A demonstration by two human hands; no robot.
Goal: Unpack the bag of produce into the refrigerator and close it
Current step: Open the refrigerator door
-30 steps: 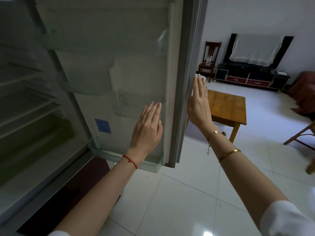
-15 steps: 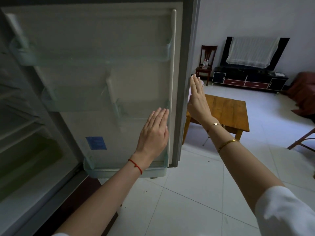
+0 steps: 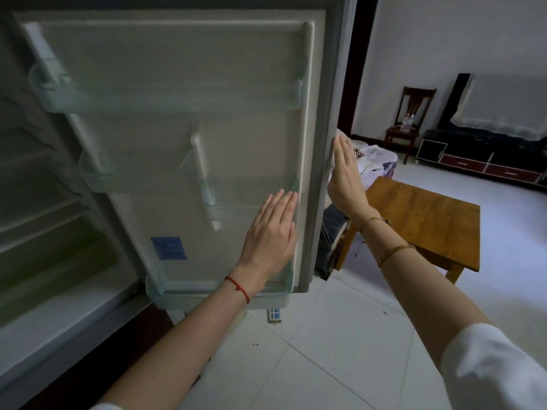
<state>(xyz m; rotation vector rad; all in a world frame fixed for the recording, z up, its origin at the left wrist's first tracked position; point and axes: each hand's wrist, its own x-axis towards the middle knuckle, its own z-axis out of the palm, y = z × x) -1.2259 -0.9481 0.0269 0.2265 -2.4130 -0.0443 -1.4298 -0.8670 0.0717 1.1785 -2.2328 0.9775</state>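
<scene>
The refrigerator door (image 3: 177,137) is seen wide open, its inner liner and clear door bins (image 3: 165,99) turned toward the camera, and the step in hand is judged to be swinging it one way or the other — which way cannot be told from this moment alone. The left hand (image 3: 270,232) is laid flat on the liner near the door's free edge, fingers straight and together, nothing gripped. The right hand (image 3: 344,179) is held flat and upright against the door's outer edge, likewise spread straight and empty. The step is best done with steady pressure kept near that free edge, far from the hinge, and with fingertips drawn clear of the gasket line before the door meets the cabinet. The refrigerator interior (image 3: 50,232) lies at the left, its shelves blurred and apparently bare apart from a greenish drawer; the produce bag cannot be made out for certain, though a pale bundle (image 3: 376,164) is glimpsed beyond the door, just above the wooden table (image 3: 423,220). Compared with half a second ago, more of the liner is shown square-on, the bundle has come into sight — and both hands are kept in the same flat pose.
</scene>
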